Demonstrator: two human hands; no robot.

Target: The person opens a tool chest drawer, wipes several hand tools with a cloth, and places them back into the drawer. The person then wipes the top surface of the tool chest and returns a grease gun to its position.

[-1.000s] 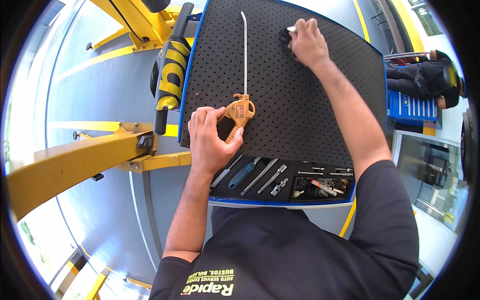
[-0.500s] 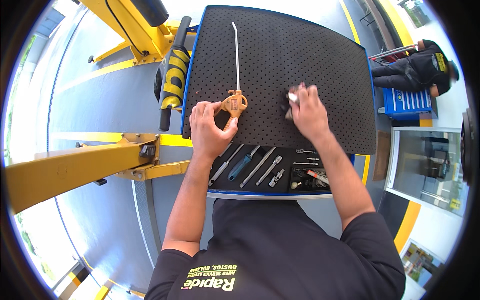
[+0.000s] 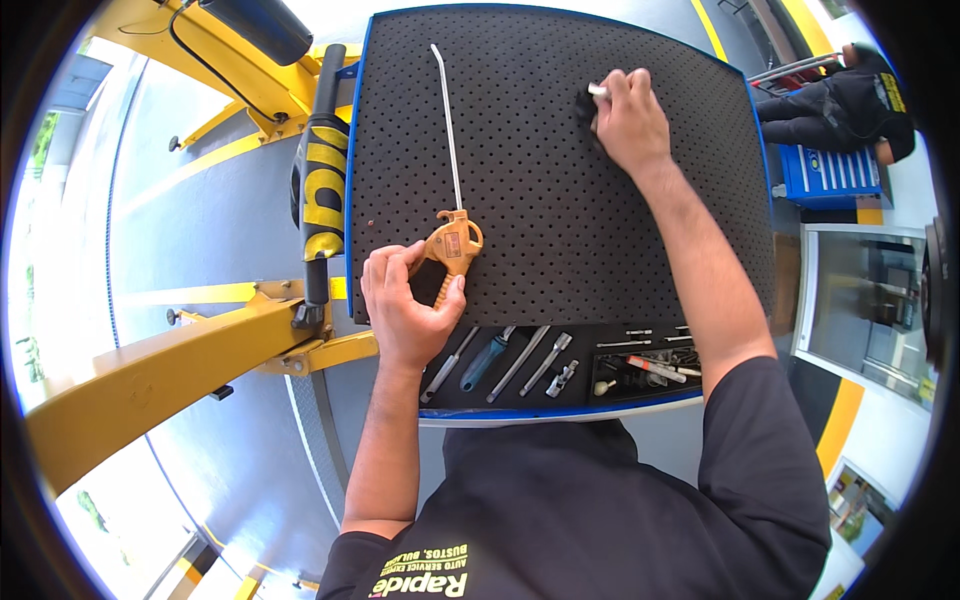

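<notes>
An orange air blow gun (image 3: 455,243) with a long, thin silver nozzle lies on the black perforated mat (image 3: 520,160), its bent tip pointing to the far side. My left hand (image 3: 408,305) is closed on its handle, thumb on one side and fingers on the other. Farther away and to the right, my right hand (image 3: 635,122) is closed over the mat. A small whitish end and something dark show beside its fingers; what it holds is mostly hidden, and I cannot make out its kind.
Below the mat's near edge, an open drawer holds a blue-handled tool (image 3: 487,362), extension bars (image 3: 520,365) and a box of small parts (image 3: 650,368). Yellow lift arms (image 3: 180,335) stand at left. At far right, another person (image 3: 850,105) is beside a blue tool cabinet (image 3: 830,172).
My right hand has moved away from me across the mat, toward its far side. My left hand still holds the blow gun, which sits slightly lower and further left in the picture.
</notes>
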